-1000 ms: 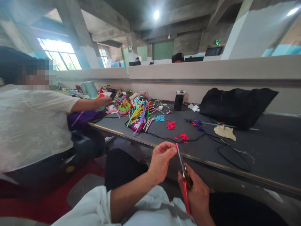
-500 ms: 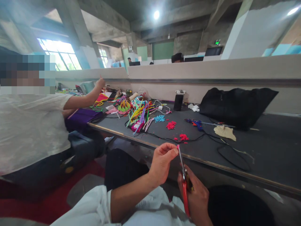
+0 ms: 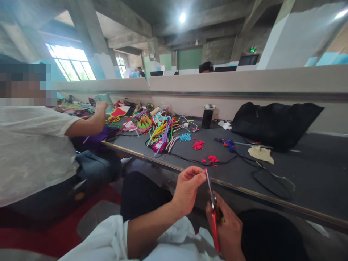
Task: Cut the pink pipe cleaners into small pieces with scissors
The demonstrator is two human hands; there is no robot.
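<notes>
Held out in front of the table edge, my left hand (image 3: 187,190) pinches a small pink-red piece of pipe cleaner (image 3: 206,170) between thumb and forefinger. My right hand (image 3: 230,226) grips red-handled scissors (image 3: 214,232), blades pointing up, their tips at the piece. Whether the blades touch it I cannot tell. Just beyond, on the dark table (image 3: 312,174), lie two small heaps of short red pieces (image 3: 198,145) and a heap of blue pieces (image 3: 185,137). Farther left is a tangle of colourful pipe cleaners (image 3: 163,128).
A blue glue gun (image 3: 230,145) with a black cord lies right of the heaps, near a cream cloth (image 3: 261,154). Behind them sits a black bag (image 3: 272,125). A phone (image 3: 207,119) stands upright near the partition. A co-worker (image 3: 35,145) sits at left, arm over the table.
My hands and the scissors keep almost the same pose. The co-worker's raised arm at the left has come down and moved left. The view has shifted very slightly.
</notes>
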